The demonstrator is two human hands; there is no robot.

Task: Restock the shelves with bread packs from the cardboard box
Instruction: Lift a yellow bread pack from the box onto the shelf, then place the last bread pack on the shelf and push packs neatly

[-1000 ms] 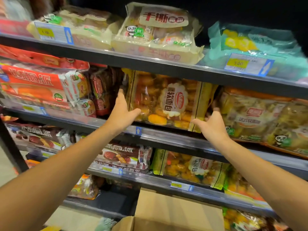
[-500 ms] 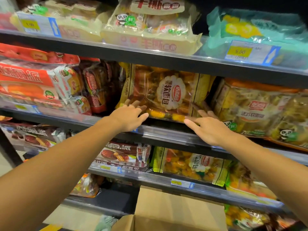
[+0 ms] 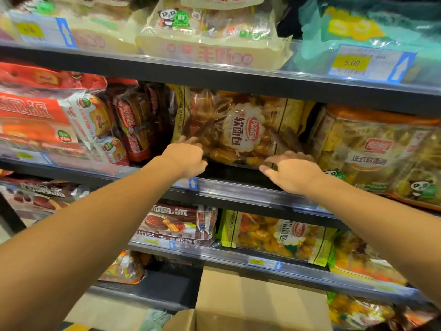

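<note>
Both arms raised to the middle shelf [image 3: 238, 187]: left hand [image 3: 185, 158] curled at the lower left corner of the bread pack [image 3: 241, 125], fingers touching the wrapper, grip itself unclear; right hand [image 3: 291, 173] spread and relaxed just below the pack's lower right edge; cardboard box [image 3: 257, 304] at 6 o'clock, well below

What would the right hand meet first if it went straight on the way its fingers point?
Most likely the lower edge of the yellow bread pack; the right hand points at it, though depth is unclear.
</note>
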